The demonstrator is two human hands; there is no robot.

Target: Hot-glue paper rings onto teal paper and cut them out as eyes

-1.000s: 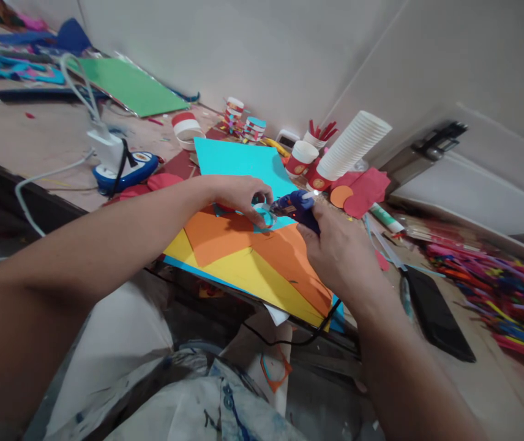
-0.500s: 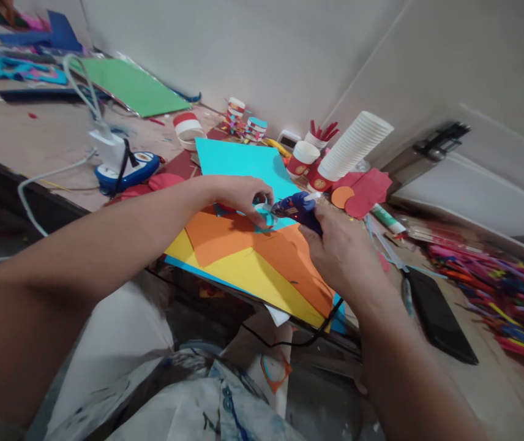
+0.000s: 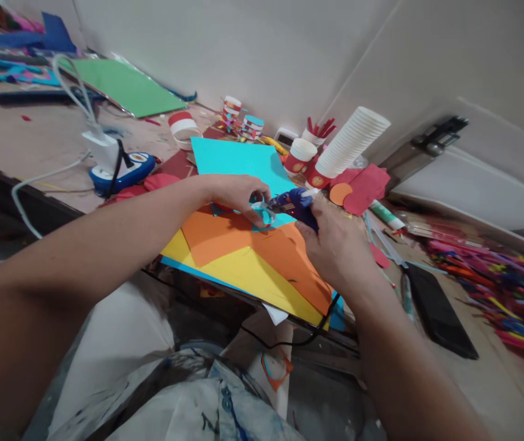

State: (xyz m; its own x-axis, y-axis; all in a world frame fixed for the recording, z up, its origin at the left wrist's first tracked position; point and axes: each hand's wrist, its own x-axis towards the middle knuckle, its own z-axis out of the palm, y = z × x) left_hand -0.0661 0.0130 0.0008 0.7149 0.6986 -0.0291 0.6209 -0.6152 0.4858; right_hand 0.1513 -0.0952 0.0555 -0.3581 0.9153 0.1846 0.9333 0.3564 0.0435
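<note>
My left hand (image 3: 242,195) pinches a small light-blue and white ring-shaped piece (image 3: 264,214) between thumb and fingers. A dark blue glue gun (image 3: 296,205) is gripped in my right hand (image 3: 335,236), its nozzle pointing left at the piece and its black cord hanging below the table edge. The nozzle tip is very near the piece; contact is hard to make out. Under both hands lie sheets of turquoise (image 3: 239,160), orange (image 3: 216,236) and yellow paper (image 3: 248,269).
White paper cups (image 3: 354,147) lean in a tall stack behind my right hand. A blue power strip (image 3: 124,174) with a charger sits left. At right are a black phone (image 3: 441,309) and coloured pipe cleaners (image 3: 496,282). Green paper (image 3: 128,86) lies at the back left.
The whole view has shifted slightly, so most things on the table appear a little further left. Both hands keep their holds, and the nozzle stays close to the piece.
</note>
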